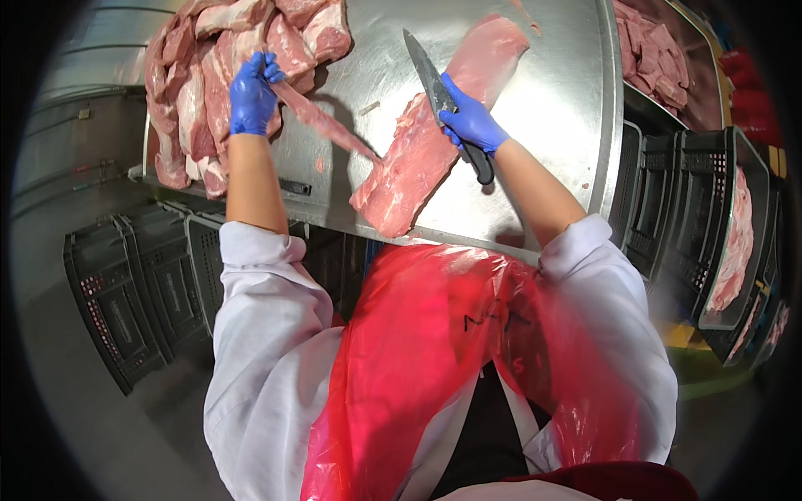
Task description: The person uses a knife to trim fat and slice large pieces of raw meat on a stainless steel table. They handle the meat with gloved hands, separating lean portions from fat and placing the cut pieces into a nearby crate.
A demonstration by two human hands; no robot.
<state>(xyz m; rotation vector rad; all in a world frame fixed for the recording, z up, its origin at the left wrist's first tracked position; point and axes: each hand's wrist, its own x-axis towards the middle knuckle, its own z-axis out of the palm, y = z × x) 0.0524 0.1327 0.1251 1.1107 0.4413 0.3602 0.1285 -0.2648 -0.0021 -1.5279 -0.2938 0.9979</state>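
Note:
A long slab of pink meat (409, 171) lies slantwise on the steel table (560, 159), its near end by the front edge. My left hand (253, 96), in a blue glove, is closed on the upper end of a thin meat strip (326, 125). That strip stretches down to the slab's left side; whether it is still joined there I cannot tell. In my blue-gloved right hand (472, 121) is a knife (428, 75) with a black handle, its blade pointing up and away to the left over the slab.
A heap of meat pieces (196, 100) covers the table's left end. Beyond the right edge stands a tray of cut meat chunks (656, 58). Black crates (681, 209) are on the right, one holding pale meat (735, 242); more dark crates (125, 292) stand at lower left.

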